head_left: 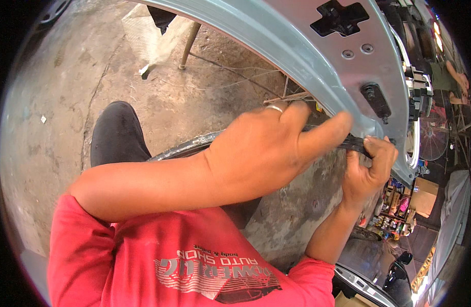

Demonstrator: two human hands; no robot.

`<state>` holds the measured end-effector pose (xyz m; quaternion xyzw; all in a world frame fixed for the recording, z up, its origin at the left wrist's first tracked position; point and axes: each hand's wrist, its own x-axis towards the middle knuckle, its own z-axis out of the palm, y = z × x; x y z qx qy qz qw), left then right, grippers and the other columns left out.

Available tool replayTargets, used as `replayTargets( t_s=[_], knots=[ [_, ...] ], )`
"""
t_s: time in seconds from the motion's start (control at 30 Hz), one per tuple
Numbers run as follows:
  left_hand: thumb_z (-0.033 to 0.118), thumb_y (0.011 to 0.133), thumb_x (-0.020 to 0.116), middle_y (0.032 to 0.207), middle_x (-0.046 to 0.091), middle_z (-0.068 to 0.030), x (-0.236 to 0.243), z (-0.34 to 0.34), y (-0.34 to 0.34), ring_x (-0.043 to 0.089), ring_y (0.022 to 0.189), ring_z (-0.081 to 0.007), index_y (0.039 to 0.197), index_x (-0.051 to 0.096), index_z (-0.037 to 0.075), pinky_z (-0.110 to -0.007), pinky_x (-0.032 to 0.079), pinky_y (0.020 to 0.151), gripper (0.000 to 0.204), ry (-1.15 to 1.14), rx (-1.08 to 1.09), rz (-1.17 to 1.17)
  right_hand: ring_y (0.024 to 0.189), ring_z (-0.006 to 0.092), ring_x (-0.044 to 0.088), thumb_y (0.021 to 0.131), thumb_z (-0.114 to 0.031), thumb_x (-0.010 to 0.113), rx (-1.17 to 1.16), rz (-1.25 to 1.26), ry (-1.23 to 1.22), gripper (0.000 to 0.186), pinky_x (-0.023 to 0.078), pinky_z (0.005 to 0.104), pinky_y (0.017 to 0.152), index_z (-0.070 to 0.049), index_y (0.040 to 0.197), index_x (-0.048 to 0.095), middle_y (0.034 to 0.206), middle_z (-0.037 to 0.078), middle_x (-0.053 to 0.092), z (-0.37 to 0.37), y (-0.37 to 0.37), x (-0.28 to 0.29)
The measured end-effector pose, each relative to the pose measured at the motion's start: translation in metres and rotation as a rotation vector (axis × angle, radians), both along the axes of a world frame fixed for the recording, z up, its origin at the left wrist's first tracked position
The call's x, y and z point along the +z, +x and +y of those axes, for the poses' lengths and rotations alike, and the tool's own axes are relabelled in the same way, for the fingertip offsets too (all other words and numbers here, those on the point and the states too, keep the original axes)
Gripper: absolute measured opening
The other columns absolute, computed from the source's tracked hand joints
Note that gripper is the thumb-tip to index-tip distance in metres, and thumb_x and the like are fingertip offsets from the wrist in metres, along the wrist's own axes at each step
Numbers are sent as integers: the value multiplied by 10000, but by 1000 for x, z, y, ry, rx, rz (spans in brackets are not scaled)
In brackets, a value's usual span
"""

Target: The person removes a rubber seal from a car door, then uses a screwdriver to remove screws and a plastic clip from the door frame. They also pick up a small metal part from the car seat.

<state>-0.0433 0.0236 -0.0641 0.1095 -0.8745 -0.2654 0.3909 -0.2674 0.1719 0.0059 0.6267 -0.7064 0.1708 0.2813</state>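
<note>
A light blue-grey metal car panel point(327, 61) arches over both hands, with a cross-shaped cutout and bolts. My left hand point(271, 143) has bent fingers at the panel's inner edge; its fingertips are mostly hidden, and a ring shows on one finger. My right hand point(368, 166) pinches a black rubber-like strip point(356, 144) against the panel's lower corner, just right of my left hand. A dark, shiny-edged curved piece point(179, 147) runs behind my left forearm.
My dark-trousered knee point(115, 133) is over the concrete floor point(51, 102). A white sack point(148, 36) and metal leg point(189, 46) stand beyond. At right are a person in green point(445, 79), a fan point(432, 138), cluttered shelves point(397, 210), cardboard point(424, 197) and a dark car part point(361, 279).
</note>
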Motion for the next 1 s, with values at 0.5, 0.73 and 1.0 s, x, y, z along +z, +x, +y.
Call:
replayTargets(
  t_s=[0.5, 0.73, 1.0],
  knots=[
    [382, 849, 854, 883, 728, -100, 8, -8, -26, 709, 641, -278, 1450, 635, 71, -385, 589, 584, 711, -82, 155, -91, 1044, 322, 663, 731, -106, 861, 67, -15, 22, 350, 436, 581, 1122, -75, 1049, 719, 1088, 89, 718, -4, 2, 3],
    [400, 863, 849, 810, 703, -99, 23, -7, -20, 692, 601, -274, 1466, 620, 34, -379, 573, 559, 742, -101, 143, -99, 1015, 289, 677, 872, -233, 828, 100, 68, -22, 303, 428, 594, 1129, -89, 1132, 762, 1092, 74, 731, -1, -6, -7],
    [370, 871, 857, 764, 692, -92, 30, -6, -18, 694, 595, -279, 1467, 624, 28, -393, 571, 560, 726, -110, 133, -120, 978, 254, 657, 852, -182, 815, 26, 57, -80, 254, 451, 586, 1090, -88, 1085, 777, 1040, 38, 717, -4, 1, -13]
  ],
)
